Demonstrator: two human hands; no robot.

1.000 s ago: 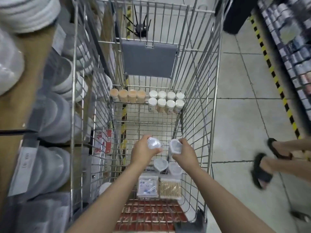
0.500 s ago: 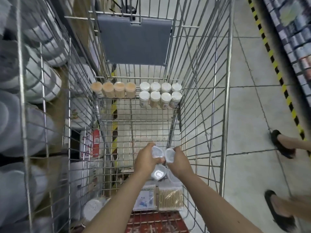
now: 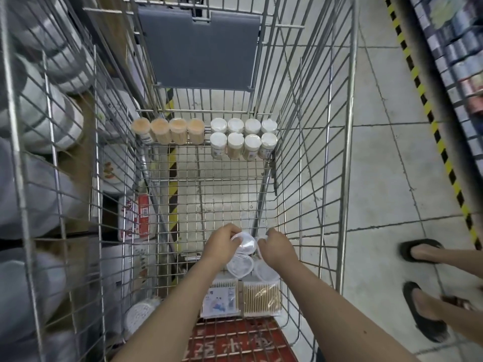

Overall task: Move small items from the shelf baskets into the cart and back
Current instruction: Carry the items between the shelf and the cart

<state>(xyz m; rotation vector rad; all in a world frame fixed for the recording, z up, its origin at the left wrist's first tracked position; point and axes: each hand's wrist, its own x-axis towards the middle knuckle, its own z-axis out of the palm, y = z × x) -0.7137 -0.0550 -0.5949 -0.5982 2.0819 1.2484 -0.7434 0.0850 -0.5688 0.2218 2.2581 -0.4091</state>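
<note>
Both my hands are low inside the wire cart [image 3: 337,158], near its close end. My left hand [image 3: 222,245] grips a small clear plastic container [image 3: 245,244]. My right hand [image 3: 277,248] curls round a second clear container, mostly hidden behind its fingers. Just below them two more clear containers [image 3: 239,266] lie on the cart floor. Behind those, towards me, sit two flat packs of cotton swabs [image 3: 261,299]. At the cart's far end stand a row of tan toothpick jars [image 3: 168,130] and several white-lidded jars [image 3: 243,138].
Shelves with stacked white bowls and plates [image 3: 39,121] run along the left of the cart. A grey flap [image 3: 201,48] hangs at the cart's far end. Another person's feet in black sandals [image 3: 423,280] stand on the tiled floor at right, by a yellow-black stripe.
Both hands have sunk lower into the cart with their containers and drawn together, close to the two containers lying on the floor. The view has tipped further down.
</note>
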